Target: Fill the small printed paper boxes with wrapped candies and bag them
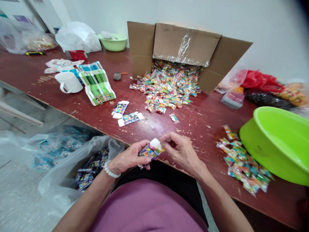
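My left hand (131,158), with a beaded bracelet at the wrist, holds a small purple patterned box (149,152) near the table's front edge. The box's white flap stands open towards the right, and a bit of a candy wrapper shows at its opening. My right hand (180,149) is beside that opening, its thumb and index finger curled close together; what they pinch, if anything, is too small to name. Flattened boxes (130,118) lie on the table ahead. One wrapped candy (174,118) rests apart from the large candy pile (169,87).
A cardboard box (185,43) lies on its side behind the candy. At right are a green basin (272,151) and loose candies (243,164). Printed sheets (98,85) and a white mug (69,82) stand left. Below, a plastic bag (58,180) holds filled boxes.
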The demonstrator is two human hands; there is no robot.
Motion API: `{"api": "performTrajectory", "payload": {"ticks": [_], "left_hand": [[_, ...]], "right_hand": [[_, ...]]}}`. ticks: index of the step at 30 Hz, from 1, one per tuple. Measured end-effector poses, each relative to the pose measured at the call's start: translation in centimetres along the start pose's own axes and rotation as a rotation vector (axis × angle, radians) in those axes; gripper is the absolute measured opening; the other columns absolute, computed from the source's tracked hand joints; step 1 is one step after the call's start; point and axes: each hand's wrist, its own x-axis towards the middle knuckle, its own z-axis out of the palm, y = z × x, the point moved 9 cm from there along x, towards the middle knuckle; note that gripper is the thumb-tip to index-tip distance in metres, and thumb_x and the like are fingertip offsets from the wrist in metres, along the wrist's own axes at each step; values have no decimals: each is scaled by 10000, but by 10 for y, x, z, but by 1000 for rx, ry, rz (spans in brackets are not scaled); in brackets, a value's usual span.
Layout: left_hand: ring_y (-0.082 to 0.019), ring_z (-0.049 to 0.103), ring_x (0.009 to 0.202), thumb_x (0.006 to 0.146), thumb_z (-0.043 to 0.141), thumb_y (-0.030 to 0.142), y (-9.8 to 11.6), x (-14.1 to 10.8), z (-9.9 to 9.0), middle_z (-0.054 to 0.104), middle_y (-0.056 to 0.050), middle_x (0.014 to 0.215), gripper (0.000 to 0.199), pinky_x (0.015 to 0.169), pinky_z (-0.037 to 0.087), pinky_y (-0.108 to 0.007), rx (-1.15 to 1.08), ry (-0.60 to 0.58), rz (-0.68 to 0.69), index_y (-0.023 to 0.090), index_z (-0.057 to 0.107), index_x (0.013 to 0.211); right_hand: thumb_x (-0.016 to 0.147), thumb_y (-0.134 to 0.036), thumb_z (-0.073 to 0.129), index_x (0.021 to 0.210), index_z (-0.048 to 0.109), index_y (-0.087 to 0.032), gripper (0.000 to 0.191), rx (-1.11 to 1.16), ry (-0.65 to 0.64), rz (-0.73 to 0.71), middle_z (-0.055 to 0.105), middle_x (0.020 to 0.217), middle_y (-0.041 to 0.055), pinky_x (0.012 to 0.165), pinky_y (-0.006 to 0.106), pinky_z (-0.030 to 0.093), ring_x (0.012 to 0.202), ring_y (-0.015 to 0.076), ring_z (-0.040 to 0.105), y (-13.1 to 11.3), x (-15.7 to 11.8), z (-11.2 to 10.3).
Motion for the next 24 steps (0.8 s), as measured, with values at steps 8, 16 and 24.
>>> {"api": "performTrajectory", "payload": {"ticks": [8,16,24], "left_hand": [[-129,597,618,873,616,541,-6,9,7,675,-55,853,443,551,513,-236,-197,119,20,163,639,1102],[-158,626,534,867,613,508,-13,11,2,719,-91,777,428,462,512,-252,-326,225,66,107,729,964],[-159,613,545,829,636,432,-9,9,-4,701,-67,775,338,454,519,-258,-450,327,98,129,692,969]], "right_hand": [[882,-358,661,954,662,-204,169,393,173,193,642,789,-4,615,236,445,673,118,560,26,-1,-9],[733,-457,818,961,649,-193,388,954,-136,487,664,744,-12,499,191,421,526,76,561,48,-15,58],[747,-381,829,1074,647,-229,404,967,6,463,652,772,-36,524,162,426,560,56,551,52,-17,54]]}}
